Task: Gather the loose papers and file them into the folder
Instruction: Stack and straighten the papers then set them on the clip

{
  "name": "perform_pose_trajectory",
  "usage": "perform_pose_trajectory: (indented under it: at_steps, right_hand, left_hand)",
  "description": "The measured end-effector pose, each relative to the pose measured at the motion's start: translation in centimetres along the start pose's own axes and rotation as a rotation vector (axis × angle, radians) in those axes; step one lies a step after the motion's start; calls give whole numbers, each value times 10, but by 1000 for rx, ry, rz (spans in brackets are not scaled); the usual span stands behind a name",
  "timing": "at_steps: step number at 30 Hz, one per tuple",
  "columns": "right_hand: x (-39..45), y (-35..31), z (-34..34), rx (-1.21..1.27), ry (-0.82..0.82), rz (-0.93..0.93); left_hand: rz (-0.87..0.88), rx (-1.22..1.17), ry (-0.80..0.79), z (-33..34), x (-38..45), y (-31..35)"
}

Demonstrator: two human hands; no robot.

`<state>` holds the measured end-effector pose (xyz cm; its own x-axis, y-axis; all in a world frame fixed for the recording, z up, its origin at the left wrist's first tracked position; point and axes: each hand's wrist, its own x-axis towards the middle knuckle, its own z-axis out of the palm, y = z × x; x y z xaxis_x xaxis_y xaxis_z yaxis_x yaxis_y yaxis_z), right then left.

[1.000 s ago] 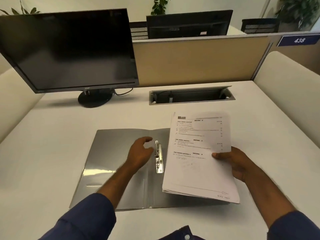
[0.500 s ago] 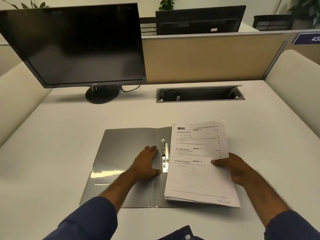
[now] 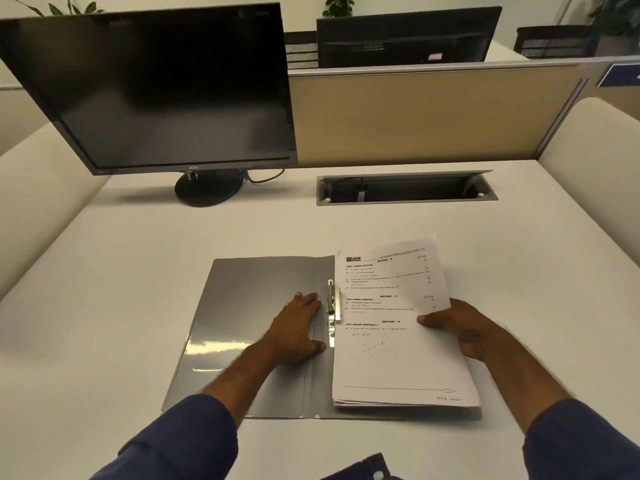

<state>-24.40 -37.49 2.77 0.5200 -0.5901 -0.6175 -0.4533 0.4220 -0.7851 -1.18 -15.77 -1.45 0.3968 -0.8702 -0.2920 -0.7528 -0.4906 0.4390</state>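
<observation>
A grey folder [image 3: 242, 306] lies open on the white desk, its metal clip [image 3: 333, 303] along the spine. A stack of printed papers [image 3: 391, 341] rests over the folder's right half, its left edge beside the clip. My right hand [image 3: 460, 327] grips the stack's right edge, thumb on top. My left hand [image 3: 298, 327] lies flat, palm down, on the folder's left flap right next to the clip, holding nothing.
A black monitor [image 3: 156, 88] on a round stand sits at the back left. A recessed cable tray [image 3: 405, 188] is set in the desk behind the folder. Beige partitions [image 3: 433, 112] bound the desk at the back and sides.
The stack of papers came down from a tilted, raised position onto the folder's right half. My left hand lowered from hovering at the clip to lying flat on the left flap.
</observation>
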Motion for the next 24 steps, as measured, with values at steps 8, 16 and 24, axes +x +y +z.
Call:
perform_pose_trajectory:
  at_steps: [8, 16, 24]
  right_hand:
    - [7, -3, 1, -59, -13, 22]
    - [13, -1, 16, -439, 431, -161]
    - [22, 0, 22, -676, 520, -52]
  left_hand:
    - [2, 16, -5, -1, 1, 0]
    - [-9, 2, -15, -2, 0, -1]
    - [-12, -317, 131, 2, -20, 15]
